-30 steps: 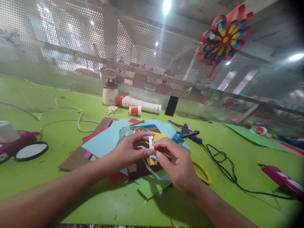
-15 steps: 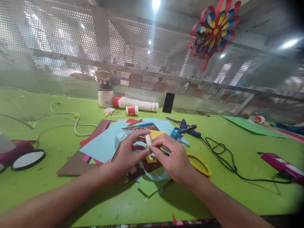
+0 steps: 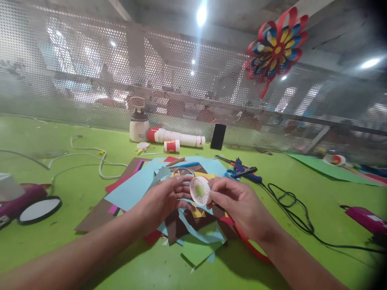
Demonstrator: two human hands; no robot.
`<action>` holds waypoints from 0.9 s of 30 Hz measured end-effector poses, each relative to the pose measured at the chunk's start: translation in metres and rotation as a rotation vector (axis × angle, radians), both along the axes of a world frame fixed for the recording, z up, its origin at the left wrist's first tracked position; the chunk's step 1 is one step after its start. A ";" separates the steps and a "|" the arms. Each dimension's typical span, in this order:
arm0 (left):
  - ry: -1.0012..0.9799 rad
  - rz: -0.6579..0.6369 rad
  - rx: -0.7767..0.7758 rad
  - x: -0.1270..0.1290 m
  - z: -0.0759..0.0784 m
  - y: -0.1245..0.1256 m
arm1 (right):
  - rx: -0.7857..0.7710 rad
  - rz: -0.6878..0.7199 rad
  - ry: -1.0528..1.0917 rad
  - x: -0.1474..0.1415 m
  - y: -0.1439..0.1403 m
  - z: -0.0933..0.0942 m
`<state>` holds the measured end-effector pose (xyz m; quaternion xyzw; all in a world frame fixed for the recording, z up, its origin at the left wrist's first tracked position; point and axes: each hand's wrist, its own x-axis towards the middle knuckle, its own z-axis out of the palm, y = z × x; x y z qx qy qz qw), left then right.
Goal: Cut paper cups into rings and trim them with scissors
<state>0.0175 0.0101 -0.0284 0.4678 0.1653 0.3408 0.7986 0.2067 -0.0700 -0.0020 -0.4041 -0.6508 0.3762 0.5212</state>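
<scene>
We pinch a small white tape roll (image 3: 200, 191) between both hands, our right hand (image 3: 242, 205) clamped on its edge at 3 o'clock and our left hand (image 3: 165, 199) closing on it from 9 o'clock. It hangs just above the heap of coloured paper sheets (image 3: 136, 183) on the green table (image 3: 60, 249), with the glue gun (image 3: 246, 173) at 1 o'clock.
</scene>
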 end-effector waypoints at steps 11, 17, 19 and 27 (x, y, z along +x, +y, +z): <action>0.089 -0.017 0.115 0.000 0.004 -0.006 | 0.093 -0.015 -0.202 0.003 -0.005 -0.001; 0.109 -0.099 0.111 -0.002 0.005 -0.006 | 0.423 0.003 -0.550 -0.006 -0.006 -0.002; 0.074 -0.131 0.087 -0.004 0.004 -0.006 | 0.465 -0.002 -0.598 -0.008 -0.007 -0.004; -0.011 -0.035 0.010 -0.009 0.011 -0.002 | 0.524 -0.222 -0.654 -0.005 -0.015 0.009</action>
